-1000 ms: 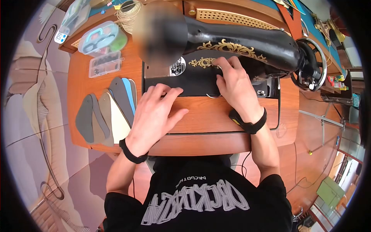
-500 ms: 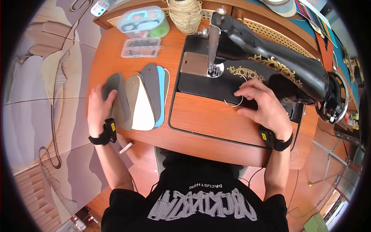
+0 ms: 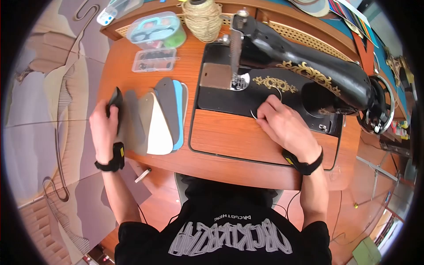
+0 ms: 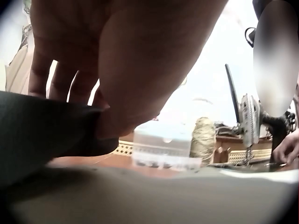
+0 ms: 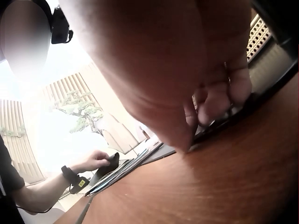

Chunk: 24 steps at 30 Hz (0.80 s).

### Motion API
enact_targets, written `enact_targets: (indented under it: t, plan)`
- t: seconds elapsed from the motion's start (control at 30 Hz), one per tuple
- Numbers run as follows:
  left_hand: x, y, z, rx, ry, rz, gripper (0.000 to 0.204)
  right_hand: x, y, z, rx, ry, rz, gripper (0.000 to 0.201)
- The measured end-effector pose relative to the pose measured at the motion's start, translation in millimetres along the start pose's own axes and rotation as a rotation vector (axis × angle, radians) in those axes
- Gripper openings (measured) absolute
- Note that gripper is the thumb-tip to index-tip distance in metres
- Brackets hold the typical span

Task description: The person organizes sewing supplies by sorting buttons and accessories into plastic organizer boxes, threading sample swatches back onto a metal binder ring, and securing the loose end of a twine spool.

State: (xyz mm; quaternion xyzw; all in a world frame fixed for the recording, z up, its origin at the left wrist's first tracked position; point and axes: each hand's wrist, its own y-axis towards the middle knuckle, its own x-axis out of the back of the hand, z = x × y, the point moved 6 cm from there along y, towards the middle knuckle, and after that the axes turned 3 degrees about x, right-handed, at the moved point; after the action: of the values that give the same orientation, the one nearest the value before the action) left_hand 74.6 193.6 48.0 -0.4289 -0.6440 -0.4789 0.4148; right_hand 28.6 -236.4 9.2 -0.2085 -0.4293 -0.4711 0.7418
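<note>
The left hand (image 3: 104, 131) pinches a dark grey flat piece (image 3: 116, 96) between thumb and fingers at the left of the table, tilted up off the others. In the left wrist view the dark piece (image 4: 42, 135) lies across the fingers of that hand (image 4: 140, 60). Beside it, grey, white and blue pieces (image 3: 160, 132) lie fanned out. The right hand (image 3: 289, 130) rests at the front edge of the black sewing machine's bed, fingers curled around a thin pale curved ring (image 3: 279, 92), partly hidden under them. In the right wrist view, that hand's fingertips (image 5: 215, 109) meet the bed edge.
The sewing machine (image 3: 309, 57) stands on the right of the table, its handwheel (image 3: 380, 104) at the far right. A lidded clear box (image 3: 159, 33), a small clear case (image 3: 154, 60) and a ball of twine (image 3: 202, 20) stand at the back left.
The left hand moved from the machine's front to the pieces at left, then took hold of the dark grey one and tilted it up. The right hand's fingers have closed in over the ring.
</note>
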Motion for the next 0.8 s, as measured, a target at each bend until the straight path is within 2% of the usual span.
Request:
enact_targets:
  t: [0.03, 0.07, 0.13, 0.2, 0.27, 0.33, 0.37, 0.4, 0.47, 0.53, 0.57, 0.67, 0.73, 0.8]
  plan:
    - [6, -4, -16, 0.126, -0.146, 0.116, 0.024, 0, 2, 0, -0.045, 0.003, -0.008, 0.012]
    - [4, -12, -36, 0.122, -0.158, 0.129, 0.024, 1, 2, -2, -0.087, 0.007, -0.014, 0.012]
    - [8, -30, -82, -0.040, -0.424, 0.027, 0.029, 1, 2, -6, -0.084, 0.048, -0.034, 0.012]
    - [5, -48, -133, -0.114, -0.493, 0.097, 0.034, 7, 4, -4, -0.003, 0.221, -0.153, 0.014]
    - [-15, -64, -165, -0.162, -0.624, 0.217, 0.035, 7, 6, -7, -0.037, 0.229, -0.167, 0.016]
    - [-34, -73, -195, -0.199, -0.738, 0.313, 0.034, 10, 7, -7, 0.026, 0.268, -0.242, 0.013]
    - [-41, -74, -207, -0.170, -0.773, 0.433, 0.034, 11, 7, -8, 0.017, 0.262, -0.244, 0.013]
    - [-46, -75, -218, -0.139, -0.805, 0.555, 0.034, 12, 8, -11, -0.025, 0.314, -0.250, 0.013]
    - [-59, -69, -232, -0.182, -0.859, 0.592, 0.032, 14, 7, -13, -0.076, 0.367, -0.259, 0.014]
    - [-74, -64, -243, -0.195, -0.958, 0.731, 0.032, 18, 6, -18, -0.141, 0.402, -0.283, 0.014]
    - [-80, -62, -247, -0.182, -0.994, 0.792, 0.032, 24, 6, -17, -0.094, 0.351, -0.351, 0.013]
    - [-89, -54, -257, -0.195, -1.125, 0.743, 0.034, 28, 3, -22, -0.117, 0.325, -0.456, 0.014]
    - [-97, -51, -259, -0.177, -1.110, 0.791, 0.031, 30, 2, -23, -0.136, 0.325, -0.479, 0.013]
    - [-107, -53, -263, -0.130, -1.231, 0.912, 0.027, 32, 3, -26, -0.153, 0.320, -0.500, 0.013]
